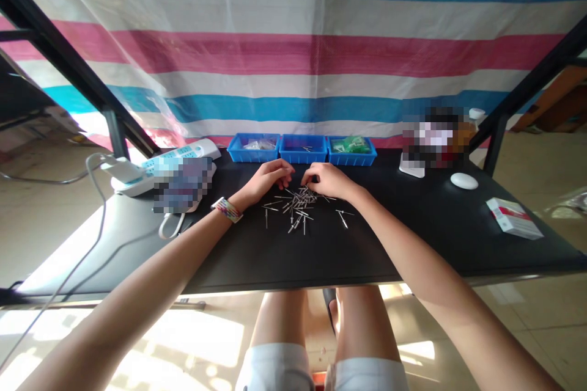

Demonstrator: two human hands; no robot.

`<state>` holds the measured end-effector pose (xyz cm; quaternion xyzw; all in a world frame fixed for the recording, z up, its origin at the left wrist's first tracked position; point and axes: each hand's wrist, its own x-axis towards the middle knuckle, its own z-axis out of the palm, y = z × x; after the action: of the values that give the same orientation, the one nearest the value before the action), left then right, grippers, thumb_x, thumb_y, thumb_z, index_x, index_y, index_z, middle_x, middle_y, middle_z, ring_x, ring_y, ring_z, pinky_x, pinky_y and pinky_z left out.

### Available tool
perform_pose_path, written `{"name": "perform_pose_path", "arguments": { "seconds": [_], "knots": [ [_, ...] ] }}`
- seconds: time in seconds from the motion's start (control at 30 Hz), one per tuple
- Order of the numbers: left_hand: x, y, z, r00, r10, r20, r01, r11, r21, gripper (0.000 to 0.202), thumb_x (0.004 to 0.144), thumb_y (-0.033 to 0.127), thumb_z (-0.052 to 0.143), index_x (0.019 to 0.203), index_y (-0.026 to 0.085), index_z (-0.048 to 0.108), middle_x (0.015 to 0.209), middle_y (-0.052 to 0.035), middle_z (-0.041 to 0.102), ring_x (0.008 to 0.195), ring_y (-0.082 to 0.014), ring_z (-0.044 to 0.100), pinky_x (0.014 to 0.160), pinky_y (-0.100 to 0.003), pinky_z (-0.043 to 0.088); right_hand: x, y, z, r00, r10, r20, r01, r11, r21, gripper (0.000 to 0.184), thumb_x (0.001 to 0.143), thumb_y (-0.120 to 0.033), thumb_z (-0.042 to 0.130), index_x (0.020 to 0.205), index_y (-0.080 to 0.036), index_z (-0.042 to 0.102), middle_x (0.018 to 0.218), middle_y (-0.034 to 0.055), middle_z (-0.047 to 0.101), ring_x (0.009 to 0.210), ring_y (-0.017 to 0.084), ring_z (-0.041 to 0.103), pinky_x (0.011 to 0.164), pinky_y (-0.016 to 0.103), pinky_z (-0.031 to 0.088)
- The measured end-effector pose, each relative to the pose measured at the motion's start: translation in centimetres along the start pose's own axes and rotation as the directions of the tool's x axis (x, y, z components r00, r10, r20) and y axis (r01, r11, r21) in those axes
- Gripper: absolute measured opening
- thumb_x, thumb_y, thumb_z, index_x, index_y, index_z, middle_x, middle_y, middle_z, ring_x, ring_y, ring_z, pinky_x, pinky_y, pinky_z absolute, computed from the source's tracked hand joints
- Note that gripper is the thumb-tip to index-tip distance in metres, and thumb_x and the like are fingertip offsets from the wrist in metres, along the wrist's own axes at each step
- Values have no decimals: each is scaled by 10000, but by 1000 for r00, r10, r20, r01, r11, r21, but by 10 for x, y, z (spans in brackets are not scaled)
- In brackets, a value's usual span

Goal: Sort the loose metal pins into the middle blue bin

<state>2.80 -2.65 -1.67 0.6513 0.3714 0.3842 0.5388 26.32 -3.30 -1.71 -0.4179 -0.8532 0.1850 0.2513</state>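
The red-and-white box (514,218) at your right carries print too small to read, and pixelation hides any lettering on the flat device (186,183) at your left and the objects beside the capped bottle (477,114). Before you, the metal pins (302,198) lie heaped on the black table (348,259), with strays on either side. Your right hand (328,178) bends its fingertips down at the heap's far edge, covering part of it; whether they pinch a pin you cannot tell. Your left hand (274,177) curls loosely just beside the heap, its grasp likewise unclear. Just beyond your hands, three blue bins (302,156) form a row, the right one holding a green bag (353,145); a power strip (197,151) lies farther left, a white oval object (464,181) well right
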Motion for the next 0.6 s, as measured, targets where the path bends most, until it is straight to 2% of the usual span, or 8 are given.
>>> {"name": "perform_pose_path", "arguments": {
  "seconds": [0.23, 0.37, 0.6],
  "knots": [
    [0, 1, 0, 1000, 2, 3, -2, 1000, 20, 326, 841, 470, 750, 918, 158, 698, 762, -32, 677, 656, -152, 628, 603, -268, 483, 0, 7, -4, 999, 7, 33, -8, 999, 38, 284, 759, 6, 686, 890, -200, 830, 881, 22, 724, 763, 146, 626, 722, 262, 440],
    [1, 0, 0, 1000, -3, 9, 3, 1000, 15, 335, 841, 472, 755, 931, 153, 702, 775, -32, 678, 661, -147, 628, 610, -266, 482, -2, 6, -8, 998, -8, 62, 3, 997, 74, 325, 755, 25, 689, 924, -202, 849, 890, 26, 715, 734, 132, 600, 730, 266, 444],
    [1, 0, -1, 1000, -7, 15, 6, 1000, 17, 334, 841, 473, 757, 921, 152, 706, 768, -36, 678, 670, -150, 626, 619, -268, 483, -2, 9, -10, 995, -47, 91, 33, 988, 151, 288, 776, -6, 755, 922, -226, 872, 910, 19, 693, 692, 104, 548, 701, 257, 425]
  ]
}}
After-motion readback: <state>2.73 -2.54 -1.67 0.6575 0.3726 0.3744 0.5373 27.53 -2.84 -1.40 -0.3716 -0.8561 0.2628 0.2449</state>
